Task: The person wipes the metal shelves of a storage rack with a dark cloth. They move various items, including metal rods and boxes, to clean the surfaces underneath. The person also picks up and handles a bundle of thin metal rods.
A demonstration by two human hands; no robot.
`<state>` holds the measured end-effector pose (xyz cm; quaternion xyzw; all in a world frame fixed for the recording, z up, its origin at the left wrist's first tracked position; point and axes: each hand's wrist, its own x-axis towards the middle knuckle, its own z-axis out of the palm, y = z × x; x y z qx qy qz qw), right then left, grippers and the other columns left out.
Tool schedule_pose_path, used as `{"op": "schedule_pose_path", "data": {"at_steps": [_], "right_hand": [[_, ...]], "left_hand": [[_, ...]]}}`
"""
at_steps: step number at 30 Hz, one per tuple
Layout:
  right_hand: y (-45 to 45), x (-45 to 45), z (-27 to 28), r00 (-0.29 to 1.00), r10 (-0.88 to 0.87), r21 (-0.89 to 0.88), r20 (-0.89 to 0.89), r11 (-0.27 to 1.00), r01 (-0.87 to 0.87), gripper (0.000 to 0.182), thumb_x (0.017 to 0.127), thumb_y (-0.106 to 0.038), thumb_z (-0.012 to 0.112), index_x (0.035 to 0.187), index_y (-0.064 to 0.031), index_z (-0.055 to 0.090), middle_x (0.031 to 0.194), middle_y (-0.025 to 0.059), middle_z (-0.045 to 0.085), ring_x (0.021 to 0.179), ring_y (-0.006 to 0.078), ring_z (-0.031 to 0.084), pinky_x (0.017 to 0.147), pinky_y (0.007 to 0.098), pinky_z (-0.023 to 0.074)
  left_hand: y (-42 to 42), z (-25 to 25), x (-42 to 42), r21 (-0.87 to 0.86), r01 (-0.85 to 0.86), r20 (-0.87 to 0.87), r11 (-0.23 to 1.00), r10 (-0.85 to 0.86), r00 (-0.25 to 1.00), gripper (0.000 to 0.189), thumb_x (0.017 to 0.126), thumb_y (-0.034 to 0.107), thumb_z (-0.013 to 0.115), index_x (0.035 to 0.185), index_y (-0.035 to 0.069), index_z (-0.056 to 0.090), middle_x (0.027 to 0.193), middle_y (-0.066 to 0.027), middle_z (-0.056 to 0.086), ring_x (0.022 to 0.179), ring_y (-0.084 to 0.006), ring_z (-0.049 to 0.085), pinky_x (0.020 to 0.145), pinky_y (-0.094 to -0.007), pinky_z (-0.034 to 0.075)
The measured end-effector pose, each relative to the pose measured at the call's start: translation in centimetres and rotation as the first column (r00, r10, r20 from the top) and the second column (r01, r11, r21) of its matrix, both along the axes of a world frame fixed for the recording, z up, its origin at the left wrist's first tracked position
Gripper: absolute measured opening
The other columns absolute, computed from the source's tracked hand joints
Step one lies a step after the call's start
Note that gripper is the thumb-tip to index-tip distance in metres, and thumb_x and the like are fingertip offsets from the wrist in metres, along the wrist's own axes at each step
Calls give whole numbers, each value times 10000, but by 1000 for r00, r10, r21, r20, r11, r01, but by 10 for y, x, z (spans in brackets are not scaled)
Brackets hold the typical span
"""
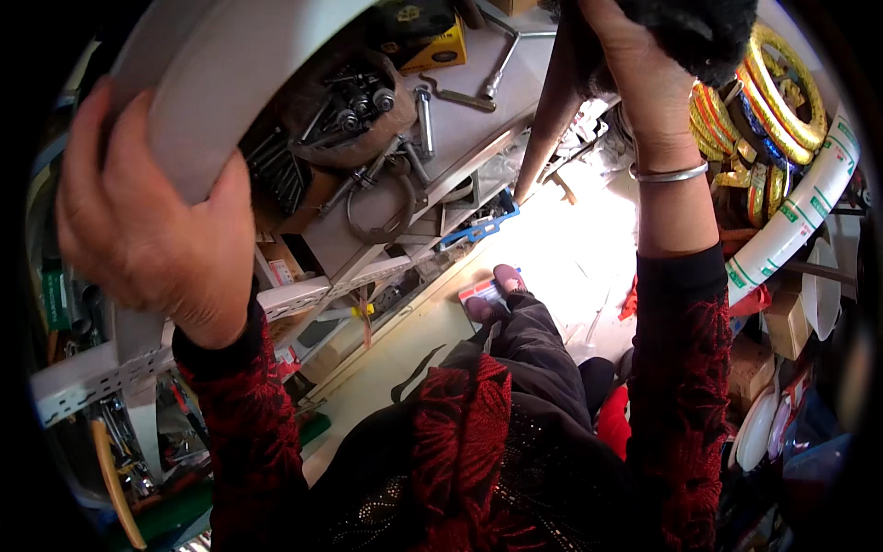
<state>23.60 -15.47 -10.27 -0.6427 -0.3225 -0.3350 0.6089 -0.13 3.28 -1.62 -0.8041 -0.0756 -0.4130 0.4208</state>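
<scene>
My left hand [152,221] is wrapped around a pale grey metal shelf post [227,69], its thumb on the near side. At the top right, my right hand [638,69], with a silver bangle at the wrist, holds a fuzzy black cloth [710,34]. The top frame edge and the cloth hide most of its fingers. A brown pole [552,131] slants down just left of that hand. Between the hands is a metal shelf [483,131] bearing a plastic bag of expansion bolts [355,103], a metal ring clamp [383,214] and a three-way socket wrench [507,62].
A yellow and black box [431,45] stands at the shelf's back. Coils wrapped in gold foil [786,90] and a white printed roll [800,214] are at the right. Lower left, loose tools and a wooden handle [114,483] fill another shelf. Bright light falls on the floor [586,234].
</scene>
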Motion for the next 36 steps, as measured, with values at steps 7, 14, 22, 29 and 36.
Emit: {"op": "schedule_pose_path", "data": {"at_steps": [7, 14, 22, 29, 36], "right_hand": [[1, -4, 7, 992, -79, -238, 96, 966, 100, 162, 761, -97, 680, 901, -60, 607, 866, 17, 590, 799, 119, 554, 697, 276, 463], [-4, 2, -14, 975, 140, -98, -171, 983, -158, 223, 782, -146, 679, 966, -54, 592, 911, 17, 590, 831, 131, 553, 756, 277, 456], [0, 3, -9, 999, 32, -134, 26, 991, -29, 197, 736, -138, 705, 897, -42, 647, 882, 23, 640, 814, 147, 595, 767, 279, 465], [-3, 1, -28, 997, 64, -98, -46, 993, -68, 107, 722, -76, 674, 823, -58, 642, 819, 32, 617, 760, 147, 585, 720, 290, 471], [-6, 9, -81, 985, -119, -251, 128, 956, 148, 439, 481, -175, 704, 848, -29, 513, 822, 159, 476, 763, 352, 471, 637, 400, 392]], "left_hand": [[10, 5, -6, 34, 53, -30, 998, -52, 998, 508, 583, 256, 826, 1032, 162, 607, 1145, -12, 591, 984, -211, 580, 807, -368, 441], [11, -4, 2, 4, 138, 21, 990, -138, 990, 527, 576, 170, 795, 1053, 155, 573, 1151, 1, 573, 1009, -216, 555, 841, -376, 423], [-14, -13, 11, -94, 171, 179, 981, -152, 972, 512, 581, 64, 763, 1055, 127, 580, 1172, 57, 524, 1052, -186, 474, 890, -321, 387], [-15, -11, 11, -142, 191, 184, 971, -164, 969, 495, 575, 7, 721, 1043, 78, 576, 1173, -8, 515, 1082, -217, 469, 923, -393, 381], [-40, -7, 10, -220, 147, 201, 964, -103, 974, 532, 519, -45, 654, 1033, 41, 547, 1189, -39, 493, 1093, -263, 459, 964, -425, 350]]}}
